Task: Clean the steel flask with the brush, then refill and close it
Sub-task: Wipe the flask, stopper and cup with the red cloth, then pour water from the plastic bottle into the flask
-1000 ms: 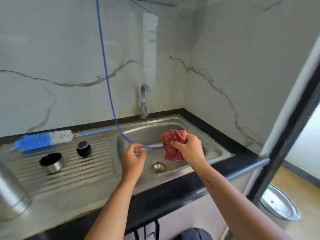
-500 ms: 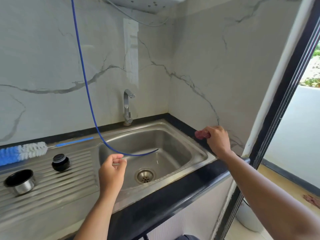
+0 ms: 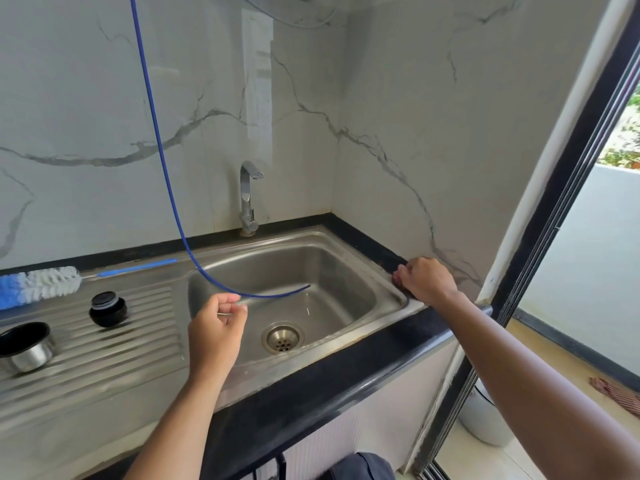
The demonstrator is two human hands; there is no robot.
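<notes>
The flask itself cannot be seen in this view; only its parts and the brush lie on the ribbed drainboard of the steel sink. The brush, with blue and white bristles and a thin blue handle, lies along the back edge of the drainboard, well to the left of the left hand's fingers. Just in front of it stands a black stopper, and further left and nearer the camera a steel cup with a dark inside sits upright at the frame's edge.

The left hand hovers over the left rim of the basin, its fingers curled with thumb and forefinger pinching a thin blue tube. The tube hangs down from above, curves through the fingers, and its free end juts out to the right of them, over the basin and above the drain.

The right hand rests on the black counter edge at the right rim of the sink, next to the marble wall. Its fingers are curled down over a red cloth, of which only a small piece shows at the fingertips.

Behind the basin, between the two hands and farther back, a steel tap stands upright. To the right of the right forearm runs a dark door frame.
</notes>
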